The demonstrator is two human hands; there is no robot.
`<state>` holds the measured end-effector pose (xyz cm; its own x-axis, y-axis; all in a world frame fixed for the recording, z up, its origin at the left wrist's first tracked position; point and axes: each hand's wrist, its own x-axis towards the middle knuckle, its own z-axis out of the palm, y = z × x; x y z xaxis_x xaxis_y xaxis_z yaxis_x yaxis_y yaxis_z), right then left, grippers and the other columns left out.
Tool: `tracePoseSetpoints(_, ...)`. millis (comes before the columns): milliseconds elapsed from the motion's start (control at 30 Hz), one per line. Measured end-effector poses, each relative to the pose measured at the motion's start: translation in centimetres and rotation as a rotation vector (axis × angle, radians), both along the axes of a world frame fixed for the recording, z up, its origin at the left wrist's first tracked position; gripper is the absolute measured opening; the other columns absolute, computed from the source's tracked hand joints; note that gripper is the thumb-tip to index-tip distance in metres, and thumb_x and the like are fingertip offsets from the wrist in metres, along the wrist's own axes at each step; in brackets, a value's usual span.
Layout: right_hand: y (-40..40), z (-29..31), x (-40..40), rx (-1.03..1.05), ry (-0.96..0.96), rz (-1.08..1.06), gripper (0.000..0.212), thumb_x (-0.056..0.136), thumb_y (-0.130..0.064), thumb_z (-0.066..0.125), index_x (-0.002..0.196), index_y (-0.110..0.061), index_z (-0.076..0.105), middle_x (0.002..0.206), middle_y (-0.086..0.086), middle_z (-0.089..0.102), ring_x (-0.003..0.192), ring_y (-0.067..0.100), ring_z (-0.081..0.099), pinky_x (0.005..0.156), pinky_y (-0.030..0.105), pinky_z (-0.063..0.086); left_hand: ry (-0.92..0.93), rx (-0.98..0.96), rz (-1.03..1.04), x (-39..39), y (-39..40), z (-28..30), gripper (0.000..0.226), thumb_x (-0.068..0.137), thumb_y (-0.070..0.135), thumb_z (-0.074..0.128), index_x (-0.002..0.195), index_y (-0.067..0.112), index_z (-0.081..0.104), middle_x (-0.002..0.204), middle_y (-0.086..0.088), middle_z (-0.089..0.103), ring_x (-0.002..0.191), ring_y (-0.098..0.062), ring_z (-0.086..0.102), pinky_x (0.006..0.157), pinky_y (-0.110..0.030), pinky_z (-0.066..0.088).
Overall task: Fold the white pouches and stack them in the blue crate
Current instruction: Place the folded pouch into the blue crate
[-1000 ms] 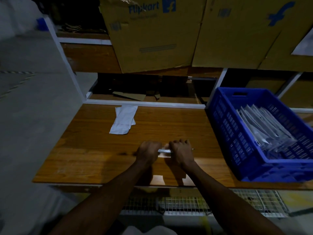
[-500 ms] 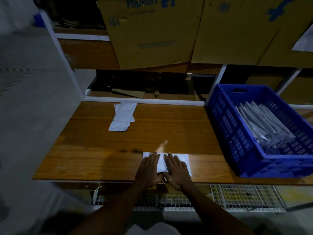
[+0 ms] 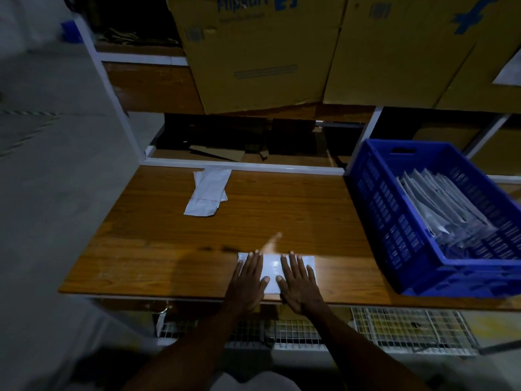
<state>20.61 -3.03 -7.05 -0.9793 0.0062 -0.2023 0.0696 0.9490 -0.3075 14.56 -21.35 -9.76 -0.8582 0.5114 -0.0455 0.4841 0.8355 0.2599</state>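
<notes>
Pouches (image 3: 439, 210) already fill the crate (image 3: 375, 210); flat left hand (image 3: 249, 280) and right hand (image 3: 298, 280) press another pouch (image 3: 273, 270); spare pouches (image 3: 207, 193) wait far left.

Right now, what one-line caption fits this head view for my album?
Both hands, left and right, press a white pouch flat on the wooden table beside a blue crate.

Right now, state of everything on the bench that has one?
Left hand: open, fingers flat, pressing the pouch.
Right hand: open, fingers flat, pressing the same pouch.
Pouch under hands: flat at the table's near edge.
Loose pouches: lying flat at the table's far edge, untouched.
Blue crate: on the table's right end, holding a stack of pouches.
Stacked pouches: leaning inside the crate.
</notes>
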Motion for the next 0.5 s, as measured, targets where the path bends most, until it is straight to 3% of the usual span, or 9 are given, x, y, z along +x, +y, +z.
tracePoseSetpoints(233, -0.22, -0.49, -0.19, 0.032, 0.001, -0.019, 0.082, 0.086, -0.065, -0.02, 0.157, -0.026, -0.014, 0.16, 0.002, -0.027, 0.149, 0.022, -0.023, 0.122, 0.044, -0.007, -0.004, -0.031, 0.03, -0.2, 0.46, -0.55, 0.078, 0.091, 0.058, 0.0, 0.159, 0.02, -0.008, 0.162, 0.002, -0.018, 0.149, -0.013, -0.019, 0.121, -0.036, -0.012)
tracePoseSetpoints(367, -0.18, -0.45, -0.36, 0.01, -0.014, -0.024, 0.084, 0.084, -0.066, -0.019, 0.158, -0.026, -0.013, 0.161, 0.001, -0.027, 0.149, 0.021, -0.024, 0.121, 0.044, -0.009, 0.011, -0.068, 0.036, -0.2, 0.63, -0.58, 0.077, 0.093, 0.056, 0.004, 0.159, 0.018, -0.004, 0.163, 0.0, -0.013, 0.152, -0.016, -0.012, 0.119, -0.037, -0.01)
tracePoseSetpoints(500, -0.3, -0.37, -0.45, 0.022, -0.022, -0.024, 0.098, 0.074, -0.071, -0.031, 0.158, -0.024, -0.012, 0.16, 0.002, -0.027, 0.15, 0.023, -0.022, 0.121, 0.044, -0.009, 0.003, -0.094, 0.027, -0.24, 0.7, -0.43, 0.073, 0.098, 0.053, 0.012, 0.16, 0.016, 0.0, 0.166, -0.004, -0.007, 0.153, -0.02, -0.006, 0.12, -0.039, -0.009)
